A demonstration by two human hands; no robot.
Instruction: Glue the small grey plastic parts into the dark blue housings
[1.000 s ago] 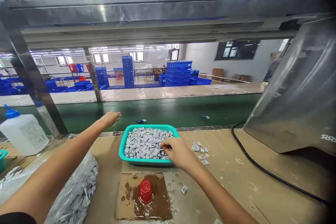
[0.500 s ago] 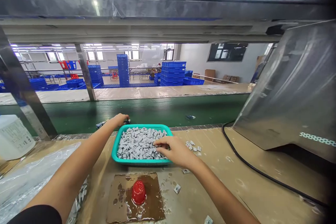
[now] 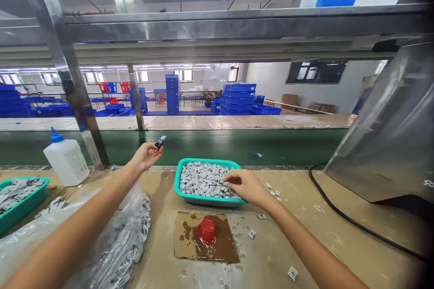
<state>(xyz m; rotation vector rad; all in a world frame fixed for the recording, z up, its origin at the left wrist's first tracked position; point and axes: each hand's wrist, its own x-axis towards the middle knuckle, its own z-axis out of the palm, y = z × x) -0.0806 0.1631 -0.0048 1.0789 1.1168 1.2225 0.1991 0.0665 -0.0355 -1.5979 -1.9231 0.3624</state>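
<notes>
Raised in front of the green belt (image 3: 210, 144), my left hand (image 3: 146, 156) pinches a small dark blue and grey part (image 3: 160, 142). My right hand (image 3: 242, 184) is over the right side of a teal basket (image 3: 178, 189) full of small grey pieces (image 3: 205, 179). Its fingers are curled together at the pieces; whether one is between them is hidden. Nearer to me, a wet red dome-shaped object (image 3: 207, 231) sits on a damp square of cardboard (image 3: 186, 248).
A plastic bag of grey pieces (image 3: 125, 239), a white bottle with a blue cap (image 3: 66, 162) and another teal basket (image 3: 34, 201) are at left. Loose pieces (image 3: 252, 234) lie right of the cardboard. A black cable (image 3: 342, 221) runs beside a metal housing (image 3: 373, 144). Another part (image 3: 255, 155) lies on the belt.
The view has shifted left. My left hand has lifted the dark blue part off the belt and moved left of the basket. My right hand remains at the grey pieces.
</notes>
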